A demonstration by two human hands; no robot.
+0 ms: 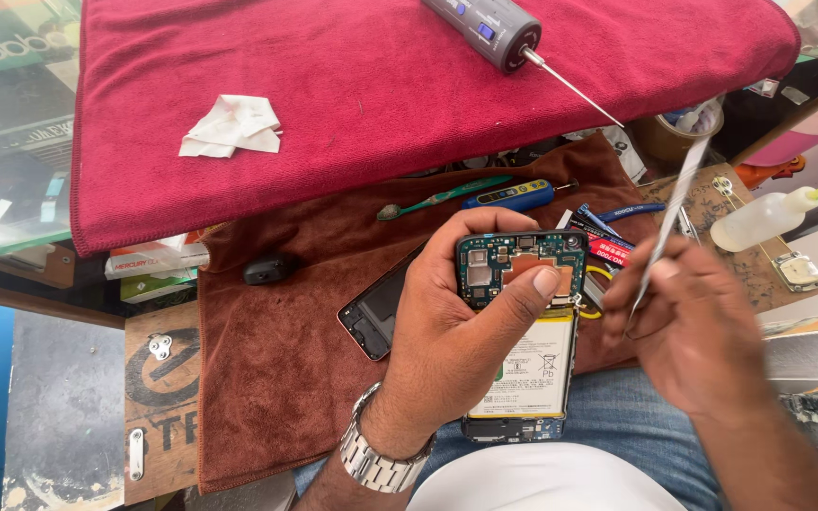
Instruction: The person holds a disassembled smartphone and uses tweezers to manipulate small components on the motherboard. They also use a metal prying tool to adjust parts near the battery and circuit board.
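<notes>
My left hand (447, 331) grips an opened smartphone (523, 331) with its back cover off. The green circuit board sits at the top and the white battery below it. My left thumb presses on the board near an orange patch. My right hand (693, 322) is blurred beside the phone's right edge and pinches a pair of metal tweezers (669, 213), whose long end points up and away. A metal watch is on my left wrist.
A red cloth (381, 85) covers the glass counter, with an electric screwdriver (494, 28) and crumpled tissue (232, 126) on it. On the brown cloth (276, 360) lie a phone frame (376, 308), toothbrush (442, 197), blue tool (513, 196) and a black piece (267, 269). A squeeze bottle (764, 218) stands right.
</notes>
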